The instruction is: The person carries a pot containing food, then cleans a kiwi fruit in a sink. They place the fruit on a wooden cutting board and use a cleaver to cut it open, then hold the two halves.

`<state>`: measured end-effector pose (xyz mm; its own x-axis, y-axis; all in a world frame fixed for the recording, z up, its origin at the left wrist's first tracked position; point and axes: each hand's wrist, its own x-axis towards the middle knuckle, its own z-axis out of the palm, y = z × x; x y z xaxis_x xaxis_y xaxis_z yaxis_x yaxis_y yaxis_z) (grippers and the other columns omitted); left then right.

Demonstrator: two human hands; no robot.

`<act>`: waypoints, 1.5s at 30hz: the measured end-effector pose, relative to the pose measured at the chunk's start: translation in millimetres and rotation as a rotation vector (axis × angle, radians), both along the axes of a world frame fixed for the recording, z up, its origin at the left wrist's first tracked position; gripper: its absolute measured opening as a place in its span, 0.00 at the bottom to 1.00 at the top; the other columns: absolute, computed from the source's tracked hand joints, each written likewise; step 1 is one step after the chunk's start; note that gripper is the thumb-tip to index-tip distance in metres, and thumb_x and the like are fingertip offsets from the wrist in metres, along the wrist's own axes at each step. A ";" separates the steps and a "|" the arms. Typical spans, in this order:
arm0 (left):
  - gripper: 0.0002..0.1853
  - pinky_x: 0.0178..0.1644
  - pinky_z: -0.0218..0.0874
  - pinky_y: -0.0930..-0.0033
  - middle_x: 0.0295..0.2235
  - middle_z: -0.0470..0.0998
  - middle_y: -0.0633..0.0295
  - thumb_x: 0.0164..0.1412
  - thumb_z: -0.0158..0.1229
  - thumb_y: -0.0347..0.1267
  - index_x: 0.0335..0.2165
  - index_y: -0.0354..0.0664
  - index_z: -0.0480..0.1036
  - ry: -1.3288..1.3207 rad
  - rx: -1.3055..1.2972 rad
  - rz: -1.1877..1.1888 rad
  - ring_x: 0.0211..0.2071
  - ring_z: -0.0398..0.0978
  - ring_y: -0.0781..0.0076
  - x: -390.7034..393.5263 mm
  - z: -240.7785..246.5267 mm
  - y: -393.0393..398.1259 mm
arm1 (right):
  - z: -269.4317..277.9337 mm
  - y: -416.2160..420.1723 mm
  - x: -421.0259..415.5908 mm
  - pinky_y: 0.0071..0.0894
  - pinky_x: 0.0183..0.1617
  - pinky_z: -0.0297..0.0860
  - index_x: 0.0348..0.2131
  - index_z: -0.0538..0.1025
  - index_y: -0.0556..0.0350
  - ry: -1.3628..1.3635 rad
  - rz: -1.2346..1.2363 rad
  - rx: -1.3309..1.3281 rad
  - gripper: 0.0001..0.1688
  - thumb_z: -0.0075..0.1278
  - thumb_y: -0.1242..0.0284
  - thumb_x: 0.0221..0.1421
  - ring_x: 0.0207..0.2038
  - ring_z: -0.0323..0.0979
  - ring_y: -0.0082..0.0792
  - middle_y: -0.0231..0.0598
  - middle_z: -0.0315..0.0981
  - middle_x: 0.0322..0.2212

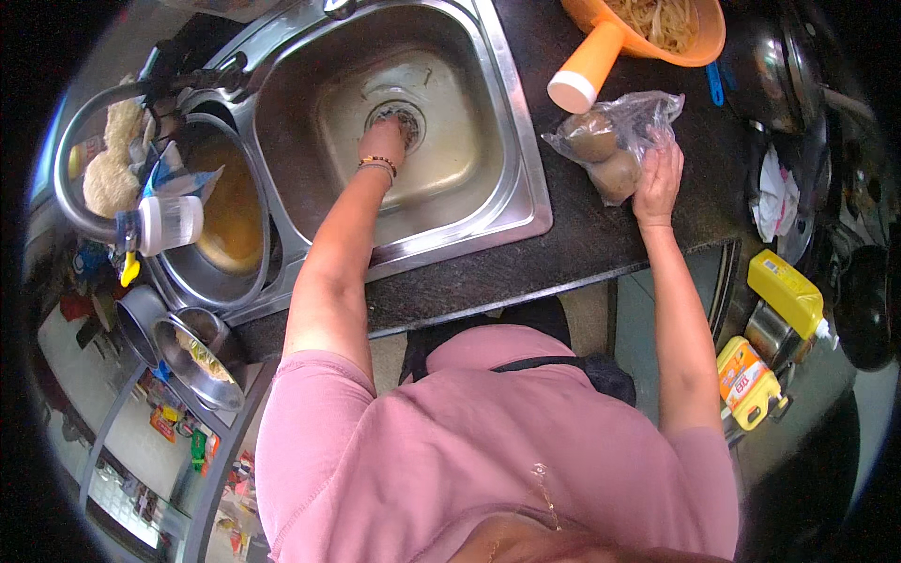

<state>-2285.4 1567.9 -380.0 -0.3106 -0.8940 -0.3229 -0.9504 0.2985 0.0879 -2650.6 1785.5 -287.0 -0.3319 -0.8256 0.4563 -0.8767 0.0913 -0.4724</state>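
My left hand [384,139] reaches down into the steel sink basin [450,91], its fingers at the drain [415,130]. The fingertips are hidden in the drain, so their grip does not show. Beaded bands circle that wrist. On the dark countertop [563,232] to the right of the sink, my right hand [658,179] holds the side of a clear plastic bag [651,116]. Inside the bag are round brown items [618,176], perhaps potatoes. Just above it, an orange colander with a handle [598,56] contains pale strips of food [662,24].
Left of the basin, a round bowl [232,197] holds brownish water, beneath a curved faucet hose [67,155]. Metal bowls [232,394] sit at the counter's left end. On the right are a dark pan [764,77], crumpled tissue [774,190] and yellow bottles [785,292].
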 end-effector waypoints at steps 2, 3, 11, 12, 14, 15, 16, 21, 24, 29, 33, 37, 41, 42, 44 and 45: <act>0.12 0.38 0.66 0.54 0.37 0.73 0.51 0.53 0.49 0.36 0.35 0.42 0.71 0.105 -0.082 -0.026 0.38 0.73 0.52 0.9 15.9 4.7 | 5.0 0.7 4.2 0.41 0.54 0.54 0.46 0.68 0.57 -0.016 -0.005 0.032 0.19 0.33 0.70 0.58 0.48 0.60 0.49 0.47 0.64 0.45; 0.12 0.37 0.66 0.54 0.37 0.73 0.51 0.53 0.49 0.36 0.35 0.43 0.71 0.160 -0.126 -0.042 0.38 0.72 0.52 -2.2 29.0 8.5 | 5.6 1.5 4.4 0.41 0.54 0.54 0.46 0.68 0.57 -0.009 -0.012 0.040 0.19 0.33 0.70 0.59 0.48 0.60 0.49 0.47 0.64 0.45; 0.16 0.46 0.60 0.60 0.39 0.68 0.52 0.49 0.52 0.25 0.40 0.40 0.68 0.563 -0.886 -0.442 0.43 0.66 0.53 -102.2 230.2 -20.6 | 2.6 -1.0 2.8 0.41 0.54 0.54 0.45 0.68 0.58 0.061 -0.012 0.021 0.19 0.33 0.70 0.58 0.48 0.60 0.49 0.47 0.64 0.44; 0.32 0.58 0.49 0.60 0.54 0.55 0.38 0.48 0.48 0.23 0.54 0.30 0.52 0.491 -0.897 -0.419 0.56 0.53 0.44 -114.8 249.9 -29.7 | 3.8 -0.9 3.2 0.41 0.54 0.54 0.45 0.68 0.59 0.060 -0.006 0.024 0.19 0.32 0.70 0.58 0.48 0.60 0.48 0.47 0.64 0.44; 0.22 0.52 0.57 0.59 0.47 0.65 0.42 0.48 0.46 0.22 0.45 0.30 0.62 0.422 -0.790 -0.273 0.49 0.63 0.49 -126.5 256.8 -60.6 | 5.5 -0.8 3.2 0.41 0.54 0.54 0.45 0.68 0.60 0.051 -0.006 0.046 0.19 0.33 0.70 0.58 0.49 0.59 0.48 0.46 0.64 0.45; 0.18 0.49 0.60 0.60 0.43 0.69 0.43 0.47 0.46 0.22 0.41 0.31 0.65 0.355 -0.569 -0.185 0.45 0.67 0.50 -129.2 260.5 -69.6 | 5.0 -0.7 3.0 0.40 0.54 0.54 0.45 0.68 0.60 0.043 -0.014 0.059 0.19 0.33 0.70 0.58 0.49 0.59 0.48 0.46 0.64 0.45; 0.16 0.47 0.62 0.61 0.41 0.71 0.45 0.48 0.46 0.23 0.39 0.32 0.66 0.297 -0.612 -0.235 0.43 0.68 0.50 -124.9 252.9 -68.2 | 4.2 -0.5 2.5 0.40 0.54 0.54 0.45 0.68 0.60 0.055 -0.016 0.054 0.19 0.33 0.70 0.58 0.49 0.59 0.48 0.46 0.64 0.45; 0.17 0.52 0.59 0.59 0.50 0.62 0.44 0.53 0.45 0.24 0.44 0.35 0.66 0.385 -0.723 -0.479 0.49 0.64 0.48 -86.4 170.5 -6.4 | -0.4 -0.4 3.9 0.41 0.54 0.54 0.44 0.69 0.60 0.033 -0.059 0.023 0.19 0.34 0.70 0.58 0.48 0.60 0.48 0.46 0.65 0.44; 0.20 0.53 0.57 0.60 0.46 0.68 0.43 0.52 0.50 0.31 0.45 0.35 0.67 0.600 -0.108 -0.114 0.50 0.64 0.47 -42.5 93.6 16.8 | 4.5 -0.7 5.2 0.44 0.53 0.55 0.46 0.68 0.54 0.015 -0.027 0.021 0.19 0.37 0.66 0.58 0.48 0.60 0.50 0.48 0.63 0.44; 0.09 0.30 0.62 0.61 0.17 0.65 0.63 0.57 0.43 0.33 0.22 0.44 0.63 1.837 0.782 1.117 0.22 0.65 0.66 -12.8 30.4 -82.7 | 3.5 -0.8 5.3 0.44 0.52 0.56 0.46 0.68 0.55 0.024 -0.029 0.028 0.20 0.37 0.65 0.58 0.48 0.60 0.50 0.47 0.63 0.44; 0.11 0.24 0.55 0.68 0.15 0.58 0.66 0.57 0.41 0.32 0.19 0.44 0.58 1.968 0.746 0.968 0.17 0.57 0.71 -65.5 70.9 -87.9 | 0.9 0.6 2.1 0.44 0.53 0.55 0.46 0.68 0.55 0.042 -0.030 0.047 0.20 0.37 0.65 0.57 0.48 0.60 0.50 0.48 0.63 0.44; 0.09 0.24 0.54 0.69 0.15 0.57 0.66 0.55 0.41 0.32 0.20 0.44 0.58 1.951 0.825 1.003 0.19 0.58 0.71 -83.4 92.0 -90.3 | -1.0 0.9 -0.6 0.44 0.53 0.55 0.46 0.68 0.55 0.051 -0.033 0.048 0.20 0.37 0.65 0.57 0.48 0.60 0.50 0.49 0.63 0.44; 0.12 0.26 0.56 0.72 0.15 0.58 0.68 0.59 0.42 0.36 0.20 0.46 0.60 2.033 0.900 0.959 0.21 0.60 0.73 -65.4 94.6 -81.6 | 1.9 1.0 3.0 0.44 0.53 0.55 0.46 0.68 0.55 0.023 -0.041 0.062 0.19 0.39 0.67 0.56 0.48 0.60 0.50 0.49 0.63 0.44; 0.13 0.26 0.56 0.72 0.15 0.59 0.68 0.59 0.43 0.37 0.20 0.46 0.60 1.992 0.843 1.002 0.21 0.59 0.74 -68.3 105.5 -73.8 | 2.3 1.4 3.6 0.44 0.53 0.55 0.46 0.68 0.55 0.024 -0.042 0.064 0.19 0.39 0.67 0.56 0.48 0.60 0.50 0.48 0.63 0.44; 0.17 0.23 0.53 0.74 0.13 0.59 0.70 0.61 0.44 0.42 0.19 0.49 0.61 1.911 0.783 0.996 0.18 0.58 0.76 -68.0 113.8 -69.0 | 3.5 1.1 4.2 0.44 0.53 0.55 0.46 0.68 0.54 0.022 -0.043 0.062 0.19 0.39 0.67 0.56 0.48 0.60 0.49 0.48 0.63 0.44; 0.17 0.21 0.52 0.75 0.13 0.59 0.70 0.61 0.43 0.43 0.18 0.49 0.61 1.875 0.741 0.954 0.17 0.57 0.76 -64.2 111.1 -72.4 | 4.5 0.8 4.7 0.44 0.53 0.55 0.46 0.68 0.54 0.021 -0.036 0.057 0.19 0.39 0.67 0.56 0.48 0.60 0.49 0.48 0.63 0.44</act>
